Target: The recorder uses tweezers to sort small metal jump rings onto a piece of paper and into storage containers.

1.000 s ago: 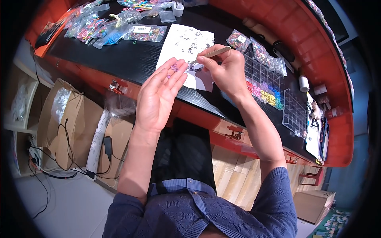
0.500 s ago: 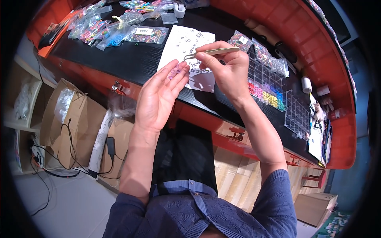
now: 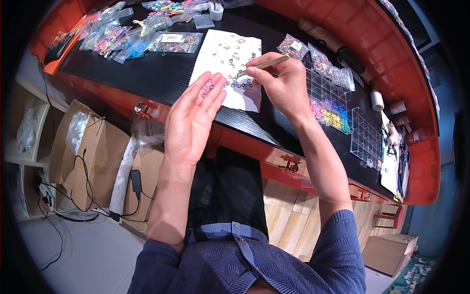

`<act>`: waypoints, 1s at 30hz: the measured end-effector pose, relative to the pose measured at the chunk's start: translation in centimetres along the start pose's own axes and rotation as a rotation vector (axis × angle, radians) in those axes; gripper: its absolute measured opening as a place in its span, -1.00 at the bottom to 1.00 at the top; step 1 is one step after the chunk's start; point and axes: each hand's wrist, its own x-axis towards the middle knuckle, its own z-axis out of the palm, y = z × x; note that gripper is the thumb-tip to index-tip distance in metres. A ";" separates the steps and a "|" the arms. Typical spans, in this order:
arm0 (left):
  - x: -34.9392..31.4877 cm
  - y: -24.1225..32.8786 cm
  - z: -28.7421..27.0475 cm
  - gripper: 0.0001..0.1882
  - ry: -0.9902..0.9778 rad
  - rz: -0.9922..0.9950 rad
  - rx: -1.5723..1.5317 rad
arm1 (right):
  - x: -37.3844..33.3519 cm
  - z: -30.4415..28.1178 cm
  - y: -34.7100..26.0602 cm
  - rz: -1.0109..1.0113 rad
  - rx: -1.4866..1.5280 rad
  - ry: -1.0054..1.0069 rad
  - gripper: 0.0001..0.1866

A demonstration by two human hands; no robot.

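My left hand (image 3: pixel 186 125) is held palm up with its fingers stretched out. Several small purple rings (image 3: pixel 212 86) lie loose on those fingers. Between the thumb and fingers of my right hand (image 3: pixel 288 90) are metal tweezers (image 3: pixel 271 62) with a bent tip. The tips hang over a white sheet of paper (image 3: pixel 204 55), just right of my left fingertips; whether they grip a ring is too small to tell. Many dark and purplish little rings (image 3: pixel 241 84) are scattered over the sheet, thickest near the tweezers.
Right of the sheet stand clear divided boxes (image 3: pixel 366 138), one with colourful beads (image 3: pixel 330 115). Bags of small rings (image 3: pixel 318 61) lie behind them. Bagged colourful bits (image 3: pixel 175 42) and a white cup (image 3: pixel 216 11) sit at the back left. The black desktop has a red edge (image 3: pixel 110 95).
The tweezers in my right hand have moved away from my left fingertips to the rings on the paper. My left hand has shifted slightly left.
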 end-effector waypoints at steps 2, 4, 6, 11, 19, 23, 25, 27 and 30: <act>0.0 0.0 0.1 -0.52 0.002 0.002 0.004 | 0.1 0.4 0.5 -0.063 0.061 0.020 -0.92; 0.0 0.0 0.1 -0.52 0.005 0.004 0.009 | 0.2 0.4 0.4 -0.049 0.046 0.006 -0.92; 0.0 0.0 0.1 -0.52 0.006 0.003 0.013 | 0.3 0.3 0.4 -0.036 0.029 -0.007 -0.92; -0.1 0.0 0.2 -0.52 0.006 0.003 0.014 | 0.6 0.2 0.6 0.007 0.044 -0.025 -0.92; 0.0 0.1 -0.1 -0.52 -0.002 -0.010 0.000 | 0.4 0.3 -0.2 -0.082 0.106 0.070 -0.93; 0.0 0.2 -0.2 -0.42 -0.065 -0.032 0.042 | 0.1 0.6 -0.9 -0.115 0.198 0.060 -0.92; 0.0 0.2 -0.2 -0.42 -0.063 -0.034 0.045 | 0.2 1.2 -1.1 -0.122 0.243 0.026 -0.92; -0.1 0.2 -0.2 -0.41 -0.061 -0.031 0.046 | 0.2 1.2 -1.1 -0.126 0.288 -0.006 -0.92; 0.0 0.2 -0.1 -0.41 -0.060 -0.022 0.055 | 0.4 0.2 -0.8 -0.038 0.090 0.015 -0.90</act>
